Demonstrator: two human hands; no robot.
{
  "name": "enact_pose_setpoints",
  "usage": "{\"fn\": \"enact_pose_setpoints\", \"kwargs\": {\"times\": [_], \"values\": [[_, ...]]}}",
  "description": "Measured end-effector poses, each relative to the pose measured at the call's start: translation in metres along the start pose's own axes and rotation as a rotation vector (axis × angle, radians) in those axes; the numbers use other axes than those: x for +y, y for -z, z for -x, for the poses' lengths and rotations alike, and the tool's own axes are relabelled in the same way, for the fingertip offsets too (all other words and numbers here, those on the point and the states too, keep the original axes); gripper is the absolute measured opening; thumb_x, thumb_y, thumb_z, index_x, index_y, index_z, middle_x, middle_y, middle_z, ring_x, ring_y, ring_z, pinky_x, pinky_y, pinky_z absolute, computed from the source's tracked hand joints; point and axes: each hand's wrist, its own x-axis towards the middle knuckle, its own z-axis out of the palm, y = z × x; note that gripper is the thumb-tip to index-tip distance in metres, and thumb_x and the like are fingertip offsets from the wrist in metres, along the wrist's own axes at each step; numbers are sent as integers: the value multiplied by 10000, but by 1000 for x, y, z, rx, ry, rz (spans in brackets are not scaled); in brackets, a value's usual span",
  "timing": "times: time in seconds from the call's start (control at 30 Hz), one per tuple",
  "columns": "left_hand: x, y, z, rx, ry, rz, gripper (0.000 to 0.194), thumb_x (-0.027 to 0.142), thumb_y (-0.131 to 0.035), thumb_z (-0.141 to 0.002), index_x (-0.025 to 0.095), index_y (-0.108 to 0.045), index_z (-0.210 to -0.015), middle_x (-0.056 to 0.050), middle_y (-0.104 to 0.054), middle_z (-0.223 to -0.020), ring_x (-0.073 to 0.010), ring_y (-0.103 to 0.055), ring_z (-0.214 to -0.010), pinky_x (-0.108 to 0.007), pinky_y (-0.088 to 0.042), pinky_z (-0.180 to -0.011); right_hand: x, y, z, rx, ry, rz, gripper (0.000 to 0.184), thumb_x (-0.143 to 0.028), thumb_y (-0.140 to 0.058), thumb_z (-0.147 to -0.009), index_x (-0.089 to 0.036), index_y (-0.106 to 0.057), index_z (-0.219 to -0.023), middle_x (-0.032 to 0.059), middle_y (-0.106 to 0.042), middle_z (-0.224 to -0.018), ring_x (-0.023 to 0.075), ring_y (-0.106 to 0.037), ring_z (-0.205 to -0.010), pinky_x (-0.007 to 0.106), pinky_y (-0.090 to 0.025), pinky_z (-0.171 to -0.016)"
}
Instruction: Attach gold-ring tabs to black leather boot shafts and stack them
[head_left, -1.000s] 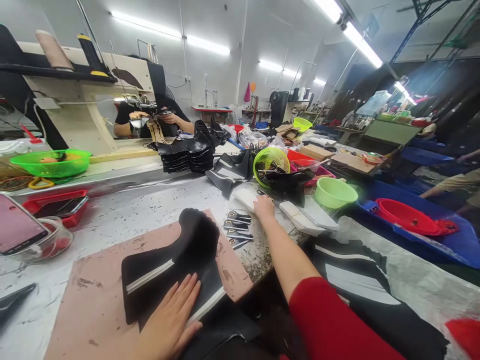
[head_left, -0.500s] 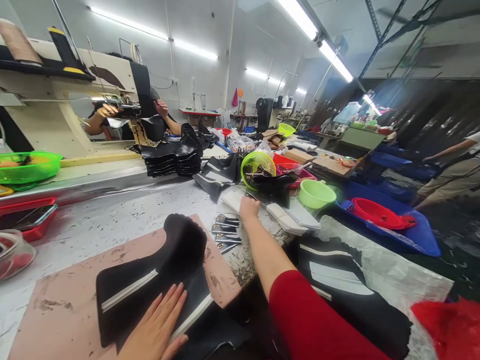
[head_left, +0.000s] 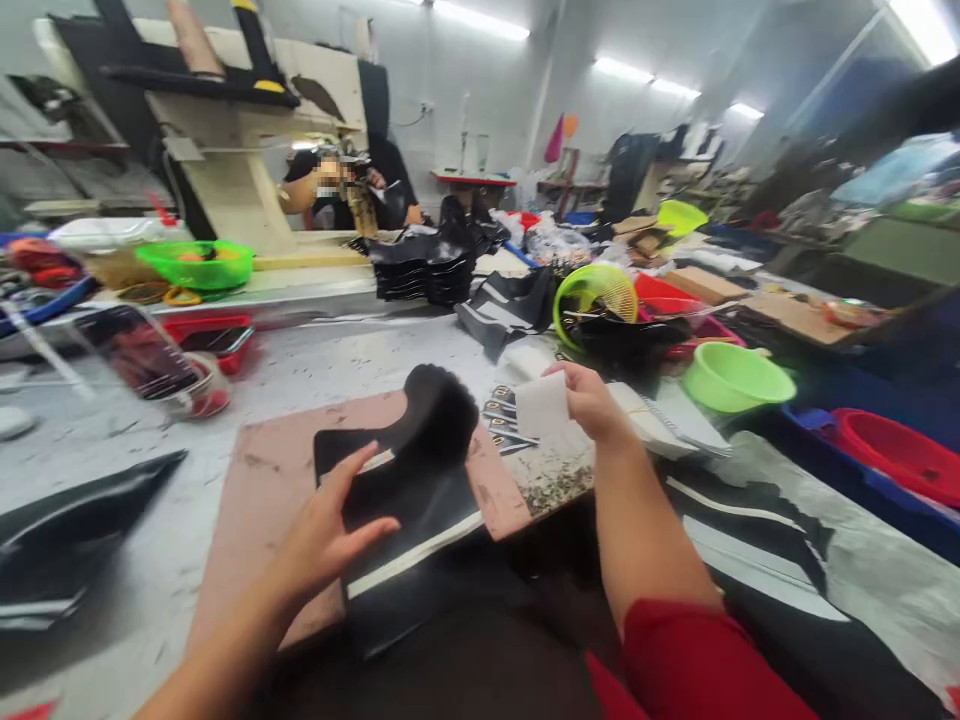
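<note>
A black boot-shaped leather piece [head_left: 420, 500] with pale strips on it lies on a pink board [head_left: 255, 470]. Over its left edge is my left hand [head_left: 322, 530], thumb and fingers apart, holding nothing. In my right hand [head_left: 589, 400] a thin white rectangular piece [head_left: 543, 405] is pinched at its right edge, raised above the table. Partly behind it lie several small dark straps [head_left: 506, 438] with gold eyelets. Stacked white pieces [head_left: 649, 420] sit just right of this hand.
A lime basket [head_left: 596, 305] and a green bowl [head_left: 739, 377] stand at the back right. Stacked black pieces [head_left: 424, 265] lie before a sewing machine [head_left: 232, 130] where another person's hands work. More black pieces [head_left: 765, 560] lie at right. A phone [head_left: 139, 350] is at left.
My right hand has picked up the white piece and brought it nearer. My left hand, flat on the black leather before, has shifted to its left edge with fingers spread. The view has turned left.
</note>
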Motion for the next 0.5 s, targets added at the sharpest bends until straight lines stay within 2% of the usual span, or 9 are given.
{"fn": "enact_pose_setpoints", "kwargs": {"times": [0.07,0.13,0.17,0.23,0.3,0.37,0.43,0.5], "values": [[20,7,-1,12,13,70,882,512,-631,-658,214,-207,-1372,-125,-355,-1389,-285,-367,-1250,-458,-333,-1009,-23,-13,20,-127,162,-92,134,-265,-482,-767,-164,-568,-756,-18,-556,-634,123,-515,-585,218,-351,-517],[38,7,-4,-36,20,105,1008,489,-691,-599,207,-135,-1391,-148,-328,-1398,-305,-370,-1242,-459,-347,-990,-49,-32,31,-234,308,-33,189,-293,-525,-743,-175,-530,-595,-30,-508,-546,108,-471,-551,217,-303,-513],[45,6,-6,-58,47,103,1012,474,-697,-595,206,-132,-1391,-152,-352,-1383,-307,-403,-1217,-451,-369,-967,-60,-43,33,-275,357,35,216,-295,-535,-743,-178,-518,-563,-33,-493,-525,103,-455,-543,217,-285,-512],[53,1,-11,-53,155,78,804,429,-637,-666,210,-261,-1343,-123,-491,-1270,-278,-520,-1091,-417,-431,-888,-75,-60,30,-369,403,107,192,-282,-559,-737,-181,-533,-576,-35,-508,-530,99,-453,-546,216,-274,-513],[50,-2,-16,20,294,57,475,362,-531,-747,204,-445,-1187,-66,-619,-1029,-225,-606,-882,-365,-481,-767,-75,-71,22,-466,348,60,143,-271,-593,-711,-181,-554,-608,-32,-549,-574,101,-482,-571,210,-296,-522],[38,-4,-17,106,416,78,302,324,-478,-768,194,-506,-1039,-28,-619,-835,-183,-606,-706,-310,-492,-634,-63,-77,13,-528,241,-17,140,-275,-609,-697,-176,-551,-616,-29,-577,-603,103,-508,-590,203,-329,-534],[24,-7,-16,142,492,135,303,325,-500,-748,194,-477,-1021,-14,-585,-789,-162,-591,-642,-268,-479,-543,-46,-81,6,-541,149,-59,165,-295,-590,-716,-171,-538,-620,-26,-580,-595,100,-516,-573,200,-351,-526],[12,-12,-12,93,532,181,354,319,-514,-737,201,-430,-1060,7,-556,-742,-152,-587,-603,-250,-467,-507,-29,-87,4,-520,99,-54,185,-306,-550,-750,-166,-526,-632,-26,-563,-569,96,-510,-541,199,-355,-505]]}}
